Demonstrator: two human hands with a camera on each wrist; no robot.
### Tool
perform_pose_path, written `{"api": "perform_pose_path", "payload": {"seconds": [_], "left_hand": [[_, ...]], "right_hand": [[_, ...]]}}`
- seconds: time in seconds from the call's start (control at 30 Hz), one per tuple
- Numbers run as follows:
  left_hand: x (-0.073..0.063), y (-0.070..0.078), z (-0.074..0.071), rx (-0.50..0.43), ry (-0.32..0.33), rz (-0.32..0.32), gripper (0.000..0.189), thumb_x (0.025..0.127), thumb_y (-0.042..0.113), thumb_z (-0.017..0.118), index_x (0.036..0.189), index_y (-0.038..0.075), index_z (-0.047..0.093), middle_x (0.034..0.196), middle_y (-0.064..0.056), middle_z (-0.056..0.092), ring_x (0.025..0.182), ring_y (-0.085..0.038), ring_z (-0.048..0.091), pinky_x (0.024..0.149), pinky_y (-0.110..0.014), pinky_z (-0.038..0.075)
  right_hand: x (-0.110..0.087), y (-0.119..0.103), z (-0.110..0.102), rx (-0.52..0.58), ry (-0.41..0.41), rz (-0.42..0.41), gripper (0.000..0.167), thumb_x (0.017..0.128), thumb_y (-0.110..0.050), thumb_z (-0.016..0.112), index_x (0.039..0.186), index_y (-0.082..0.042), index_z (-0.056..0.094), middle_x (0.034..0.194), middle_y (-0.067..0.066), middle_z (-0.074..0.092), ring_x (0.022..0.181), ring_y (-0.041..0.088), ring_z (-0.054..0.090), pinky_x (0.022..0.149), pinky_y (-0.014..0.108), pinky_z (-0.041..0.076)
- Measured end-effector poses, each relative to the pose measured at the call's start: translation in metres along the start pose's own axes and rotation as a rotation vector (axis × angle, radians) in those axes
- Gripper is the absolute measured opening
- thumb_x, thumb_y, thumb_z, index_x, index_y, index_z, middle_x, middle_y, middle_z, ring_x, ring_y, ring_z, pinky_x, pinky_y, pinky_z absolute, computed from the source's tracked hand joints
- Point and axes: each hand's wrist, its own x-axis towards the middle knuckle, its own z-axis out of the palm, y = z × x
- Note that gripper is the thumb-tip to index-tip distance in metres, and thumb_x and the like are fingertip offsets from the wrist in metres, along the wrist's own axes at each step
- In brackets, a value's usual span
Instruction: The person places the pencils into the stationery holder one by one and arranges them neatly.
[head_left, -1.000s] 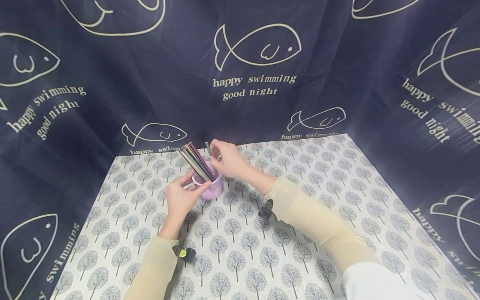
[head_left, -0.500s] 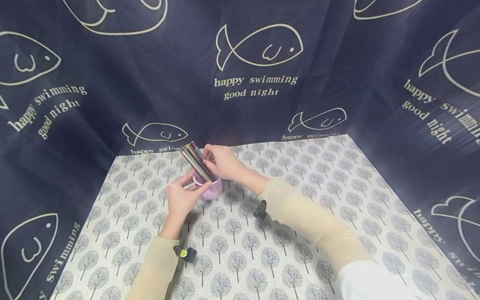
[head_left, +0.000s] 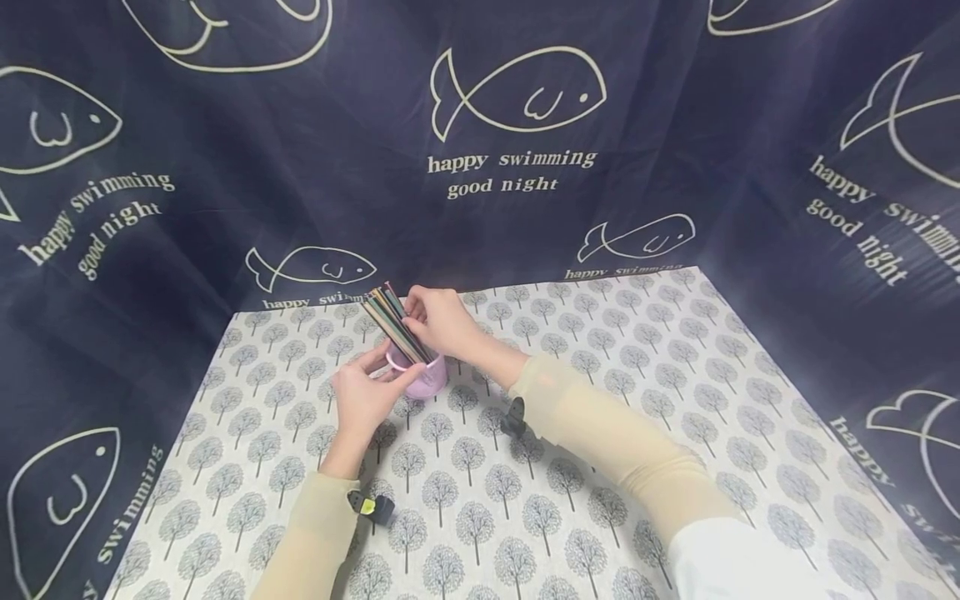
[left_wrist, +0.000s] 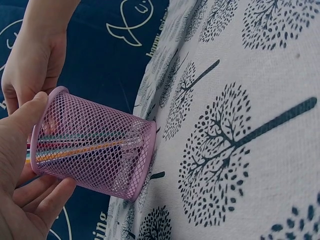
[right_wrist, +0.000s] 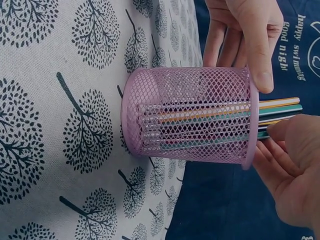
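Note:
A pink mesh pencil holder (head_left: pixel 430 382) stands on the patterned cloth, a bundle of coloured pencils (head_left: pixel 390 323) leaning left out of its mouth. My left hand (head_left: pixel 362 392) grips the holder near its rim, thumb on the near side and fingers round the other. At the pencils' right side, my right hand (head_left: pixel 442 322) pinches a pencil between thumb and fingers, close above the rim. In the right wrist view, white, orange and green shafts show through the holder (right_wrist: pixel 137 112); the right thumb lies against a dark green pencil (right_wrist: pixel 264 134).
A white cloth (head_left: pixel 540 517) with tree prints covers the table. Dark blue curtains (head_left: pixel 510 242) with fish drawings hang close behind the holder and along both sides. A small black device (head_left: pixel 375 506) sits at the left wrist, another (head_left: pixel 514 418) at the right.
My right hand has moved left and slightly down, bringing a greenish pencil from apart on the right in against the bundle. The left hand and the holder have stayed in place.

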Motion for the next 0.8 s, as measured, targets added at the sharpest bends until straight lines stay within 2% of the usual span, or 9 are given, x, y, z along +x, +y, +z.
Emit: {"api": "perform_pose_path", "payload": {"seconds": [0.07, 0.17, 0.23, 0.3, 0.43, 0.5, 0.53, 0.63, 0.8], "left_hand": [[0.0, 0.0, 0.0, -0.008, 0.0, -0.002, 0.072, 0.073, 0.03, 0.101, 0.129, -0.004, 0.072, 0.122, -0.027, 0.075, 0.086, -0.039, 0.082, 0.065, -0.018, 0.067], [0.0, 0.001, 0.0, -0.001, -0.006, -0.01, 0.073, 0.073, 0.031, 0.101, 0.131, -0.003, 0.071, 0.122, -0.027, 0.075, 0.086, -0.039, 0.082, 0.078, -0.028, 0.07], [0.0, 0.001, 0.0, 0.006, -0.011, -0.015, 0.074, 0.073, 0.032, 0.1, 0.133, -0.002, 0.071, 0.123, -0.025, 0.075, 0.086, -0.039, 0.082, 0.109, -0.036, 0.062], [0.0, 0.0, 0.001, 0.014, -0.019, -0.018, 0.075, 0.074, 0.032, 0.1, 0.134, -0.001, 0.07, 0.123, -0.025, 0.075, 0.087, -0.04, 0.081, 0.13, -0.052, 0.037], [0.0, -0.002, 0.001, 0.052, -0.017, -0.004, 0.076, 0.075, 0.035, 0.099, 0.136, 0.002, 0.07, 0.125, -0.023, 0.075, 0.087, -0.038, 0.082, 0.125, -0.049, 0.046], [0.001, -0.003, 0.002, 0.055, -0.013, 0.002, 0.075, 0.075, 0.035, 0.099, 0.136, 0.002, 0.07, 0.126, -0.024, 0.075, 0.087, -0.036, 0.082, 0.102, -0.044, 0.067], [0.0, -0.003, 0.001, 0.053, -0.011, 0.003, 0.075, 0.076, 0.035, 0.099, 0.136, 0.003, 0.07, 0.126, -0.024, 0.075, 0.087, -0.036, 0.082, 0.089, -0.047, 0.07], [0.0, -0.005, 0.001, 0.023, -0.01, 0.002, 0.074, 0.076, 0.034, 0.099, 0.135, 0.001, 0.07, 0.123, -0.025, 0.076, 0.089, -0.038, 0.082, 0.076, -0.041, 0.071], [0.002, -0.009, -0.003, -0.039, -0.025, -0.003, 0.072, 0.076, 0.031, 0.099, 0.133, -0.003, 0.071, 0.121, -0.026, 0.076, 0.099, -0.041, 0.08, 0.081, -0.038, 0.071]], "right_hand": [[0.0, -0.001, 0.0, -0.002, -0.008, 0.013, 0.01, 0.097, -0.009, 0.076, 0.1, -0.004, 0.068, 0.094, 0.009, 0.081, 0.085, 0.019, 0.078, 0.077, 0.023, 0.068], [-0.001, 0.0, -0.001, -0.007, -0.031, 0.038, 0.009, 0.098, -0.01, 0.076, 0.101, -0.004, 0.07, 0.095, 0.009, 0.081, 0.085, 0.019, 0.078, 0.077, 0.023, 0.068], [-0.002, 0.001, -0.001, -0.008, -0.041, 0.051, 0.01, 0.097, -0.01, 0.076, 0.102, -0.004, 0.071, 0.096, 0.009, 0.081, 0.086, 0.019, 0.078, 0.078, 0.023, 0.068], [-0.004, 0.003, -0.001, -0.007, -0.041, 0.061, 0.01, 0.097, -0.01, 0.077, 0.103, -0.004, 0.072, 0.097, 0.009, 0.081, 0.087, 0.019, 0.078, 0.079, 0.023, 0.068], [-0.007, 0.006, -0.005, 0.017, -0.029, 0.074, 0.01, 0.096, -0.008, 0.076, 0.104, -0.003, 0.072, 0.098, 0.01, 0.081, 0.088, 0.02, 0.078, 0.081, 0.023, 0.068], [-0.009, 0.009, -0.009, 0.035, -0.029, 0.084, 0.01, 0.096, -0.006, 0.075, 0.104, -0.002, 0.072, 0.098, 0.011, 0.081, 0.088, 0.021, 0.078, 0.081, 0.023, 0.068], [-0.01, 0.011, -0.012, 0.044, -0.029, 0.088, 0.01, 0.096, -0.006, 0.074, 0.105, -0.002, 0.072, 0.098, 0.011, 0.081, 0.088, 0.021, 0.078, 0.08, 0.023, 0.068], [-0.014, 0.019, -0.021, 0.07, -0.021, 0.115, 0.011, 0.095, -0.004, 0.073, 0.106, -0.002, 0.073, 0.098, 0.011, 0.08, 0.089, 0.021, 0.077, 0.08, 0.022, 0.068], [-0.027, 0.043, -0.042, 0.066, 0.021, 0.171, 0.014, 0.096, -0.006, 0.07, 0.108, -0.003, 0.073, 0.099, 0.01, 0.079, 0.09, 0.021, 0.076, 0.08, 0.025, 0.069]]}}
